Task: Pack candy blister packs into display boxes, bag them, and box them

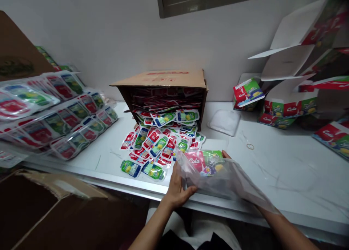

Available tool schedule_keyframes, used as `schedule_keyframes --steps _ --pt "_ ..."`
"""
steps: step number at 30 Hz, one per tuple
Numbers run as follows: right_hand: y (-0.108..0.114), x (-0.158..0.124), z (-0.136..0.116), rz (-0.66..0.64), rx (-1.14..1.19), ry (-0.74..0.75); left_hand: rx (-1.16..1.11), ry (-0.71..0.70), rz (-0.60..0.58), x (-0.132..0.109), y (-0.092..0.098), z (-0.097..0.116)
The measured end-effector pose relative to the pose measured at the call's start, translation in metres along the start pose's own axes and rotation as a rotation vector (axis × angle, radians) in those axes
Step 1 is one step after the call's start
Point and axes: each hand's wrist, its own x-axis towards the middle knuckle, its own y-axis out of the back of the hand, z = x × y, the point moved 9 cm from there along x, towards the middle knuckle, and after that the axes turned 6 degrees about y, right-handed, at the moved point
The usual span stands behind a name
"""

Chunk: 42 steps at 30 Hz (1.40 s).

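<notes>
A red and green printed box (196,161) marked "Cola" sits inside a clear plastic bag (218,181) at the table's front edge. My left hand (178,188) is closed on the bag's left side, against the box, with the thumb toward me. On the right, my right hand (240,181) grips the box's right side; the loose plastic covers most of that hand and its wrist, and a fingertip shows at the box's far edge. Left of the box, cola and green bottle-shaped packets (159,146) lie in a loose pile.
Behind the pile, a cardboard carton (163,77) lies on its side, full of packets. Bagged packets (65,121) are stacked at left. Printed display boxes (291,108) and a white pad (225,122) stand at right. An open carton (68,213) is below the table's left front.
</notes>
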Motion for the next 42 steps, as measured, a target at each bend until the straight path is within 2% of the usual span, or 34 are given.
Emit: schedule_keyframes --steps 3,7,11,13,15,19,22,26,30,34,38,42 --pt "0.011 0.010 -0.012 0.048 0.118 -0.031 -0.128 0.026 -0.016 0.009 0.003 0.004" --pt "0.018 0.021 -0.015 0.108 0.181 -0.174 -0.164 0.060 -0.035 0.023 0.009 0.008" --pt "0.021 0.025 -0.020 0.190 0.300 -0.262 -0.141 -0.021 -0.086 0.036 0.017 0.019" --pt "0.021 0.030 -0.022 0.192 0.330 -0.311 -0.122 -0.056 -0.106 0.041 0.021 0.025" --pt "0.019 0.039 -0.023 0.133 0.317 -0.354 -0.105 -0.071 -0.122 0.044 0.022 0.028" --pt "0.014 0.066 -0.028 -0.036 0.210 -0.314 -0.090 -0.100 -0.142 0.046 0.022 0.034" --pt "0.021 0.077 -0.028 0.053 0.242 -0.273 -0.085 -0.111 -0.147 0.044 0.021 0.034" --pt "0.026 0.073 -0.023 0.235 0.307 -0.281 -0.061 -0.112 -0.159 0.043 0.021 0.034" --pt "0.024 0.068 -0.018 0.273 0.285 -0.310 -0.076 -0.092 -0.164 0.045 0.022 0.032" --pt "0.034 0.073 -0.026 0.299 0.129 -0.198 -0.080 -0.071 -0.169 0.046 0.022 0.031" --pt "0.039 0.078 -0.020 0.254 0.124 -0.205 -0.077 -0.084 -0.186 0.047 0.021 0.035" --pt "0.022 0.078 0.003 0.109 0.358 -0.370 -0.096 -0.069 -0.177 0.046 0.019 0.029"
